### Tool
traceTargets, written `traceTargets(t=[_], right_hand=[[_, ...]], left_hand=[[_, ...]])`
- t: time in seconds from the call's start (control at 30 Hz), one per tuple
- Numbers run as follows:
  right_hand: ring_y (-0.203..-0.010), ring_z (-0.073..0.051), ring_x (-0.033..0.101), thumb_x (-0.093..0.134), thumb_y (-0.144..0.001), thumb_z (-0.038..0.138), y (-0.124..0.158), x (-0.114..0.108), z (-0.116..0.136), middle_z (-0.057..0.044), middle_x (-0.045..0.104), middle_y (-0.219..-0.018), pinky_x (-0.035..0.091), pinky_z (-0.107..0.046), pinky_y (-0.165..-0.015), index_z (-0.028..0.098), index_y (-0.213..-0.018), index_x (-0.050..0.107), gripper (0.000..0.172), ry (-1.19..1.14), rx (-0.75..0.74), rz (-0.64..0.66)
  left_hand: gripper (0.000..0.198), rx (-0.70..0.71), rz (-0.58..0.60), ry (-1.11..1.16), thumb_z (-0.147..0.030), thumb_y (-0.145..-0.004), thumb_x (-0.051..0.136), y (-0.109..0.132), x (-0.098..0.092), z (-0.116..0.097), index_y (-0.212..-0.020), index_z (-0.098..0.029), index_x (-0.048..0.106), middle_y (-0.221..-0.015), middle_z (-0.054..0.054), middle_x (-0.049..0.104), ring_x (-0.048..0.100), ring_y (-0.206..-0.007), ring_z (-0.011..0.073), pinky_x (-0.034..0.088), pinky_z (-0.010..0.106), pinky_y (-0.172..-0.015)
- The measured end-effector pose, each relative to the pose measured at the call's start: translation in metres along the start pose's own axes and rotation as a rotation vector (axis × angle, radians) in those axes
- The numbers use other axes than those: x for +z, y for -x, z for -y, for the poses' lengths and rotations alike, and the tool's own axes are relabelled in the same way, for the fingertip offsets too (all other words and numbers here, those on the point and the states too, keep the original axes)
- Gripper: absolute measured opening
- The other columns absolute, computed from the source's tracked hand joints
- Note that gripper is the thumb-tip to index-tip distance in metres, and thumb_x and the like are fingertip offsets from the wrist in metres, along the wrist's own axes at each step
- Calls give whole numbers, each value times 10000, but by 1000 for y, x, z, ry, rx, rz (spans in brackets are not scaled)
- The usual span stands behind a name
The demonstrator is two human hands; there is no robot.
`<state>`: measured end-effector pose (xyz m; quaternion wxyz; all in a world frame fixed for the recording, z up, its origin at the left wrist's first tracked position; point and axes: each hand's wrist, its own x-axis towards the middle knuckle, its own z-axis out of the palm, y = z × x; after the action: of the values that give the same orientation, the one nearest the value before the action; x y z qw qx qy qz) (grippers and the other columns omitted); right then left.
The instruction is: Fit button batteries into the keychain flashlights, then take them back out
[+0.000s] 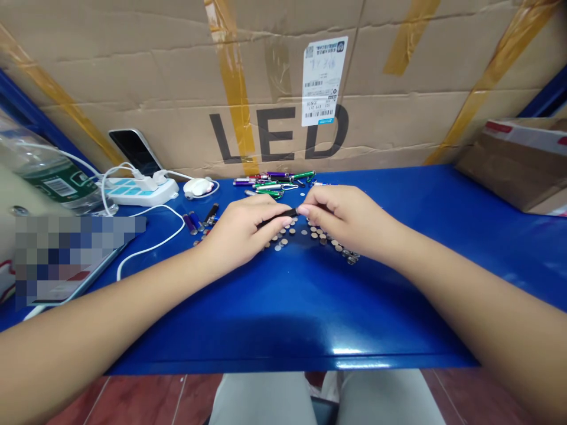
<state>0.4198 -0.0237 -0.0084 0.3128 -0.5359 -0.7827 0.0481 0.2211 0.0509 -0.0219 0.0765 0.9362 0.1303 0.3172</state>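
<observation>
My left hand [241, 227] is closed round a slim black tube [290, 213], which looks like the body of a small penlight. Its open-looking end points right. At that end, the thumb and forefinger of my right hand [345, 218] are pinched together; whatever they hold is too small to make out. Beneath and between both hands, many small round button cells [284, 241] lie scattered on the blue table [287, 307]. Behind my hands is a pile of coloured metal penlights [274, 177], in purple, green, red and silver. Left of my left hand lie several short dark tubes [192, 221].
A white power strip [144, 192] with plugs and cables stands at the back left, near a phone [136, 150] and a plastic bottle [57, 177]. Another device [75, 265] leans at the left. A large LED carton [274, 71] walls the back; a smaller box [518, 162] sits right.
</observation>
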Motion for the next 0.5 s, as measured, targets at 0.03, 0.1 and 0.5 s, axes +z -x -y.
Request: traceTargets(t=[0.03,0.1,0.5], right_hand=[[-657,-142,493,498,-917,280,0,0,2,-7,586,-697,343,-261,-633,200,-704,513,228,-14,26,-5],[-648,-138,493,506,-916,284,1,0,5,-1,585,-682,344,-261,-623,198,-689,513,242,-36,76,-3],[-702,-170,604,598,-847,368,4,-42,-42,-30,701,-806,437,-305,-625,215,-866,685,177,104,316,12]], left_hand=[[260,25,-12,-45,-304,-964,507,1,0,0,-1001,-165,724,-866,63,702,636,-805,167,480,272,-740],[274,72,-31,-131,-305,-976,484,1,0,-1,-1006,-160,714,-878,73,700,638,-822,177,485,282,-753],[306,-215,66,75,-375,-970,481,-6,0,4,-1023,-168,700,-986,57,736,669,-894,186,512,315,-849]])
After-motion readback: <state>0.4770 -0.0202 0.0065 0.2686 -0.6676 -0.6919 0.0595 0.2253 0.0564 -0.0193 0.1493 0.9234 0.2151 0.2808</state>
